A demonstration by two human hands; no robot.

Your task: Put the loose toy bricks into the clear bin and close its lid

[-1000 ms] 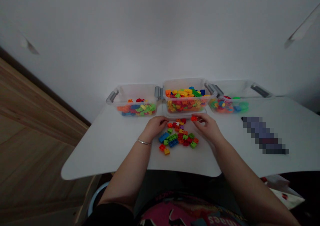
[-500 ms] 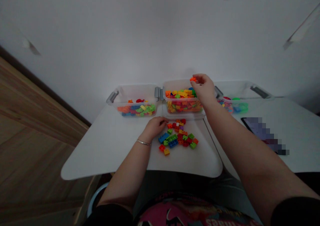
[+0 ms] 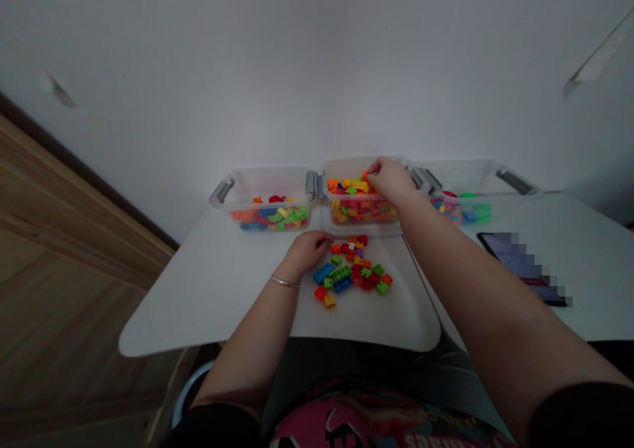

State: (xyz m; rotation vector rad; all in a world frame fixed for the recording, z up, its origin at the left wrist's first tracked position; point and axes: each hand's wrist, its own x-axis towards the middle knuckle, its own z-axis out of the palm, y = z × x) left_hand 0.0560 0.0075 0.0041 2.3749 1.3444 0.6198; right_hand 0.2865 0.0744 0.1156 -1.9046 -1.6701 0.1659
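Note:
My right hand is over the middle clear box, its fingers pinching an orange toy brick. Just below the pinched piece, yellow, orange, green and red bricks fill much of that box. On the white table, my left hand rests with its fingers curled together at the upper left edge of a loose brick pile. Whether those fingers hold a small piece is hidden. Blue, green, red, orange and yellow bricks make up the pile, some long, some small.
To the left stands another clear box with mixed bricks. A third clear box on the right holds colourful plastic pieces. A tablet-like device lies at the right, partly blurred out. The wall rises directly behind the boxes.
My right hand has moved left and down with the orange brick, lower over the middle box. My left hand and the pile look unchanged.

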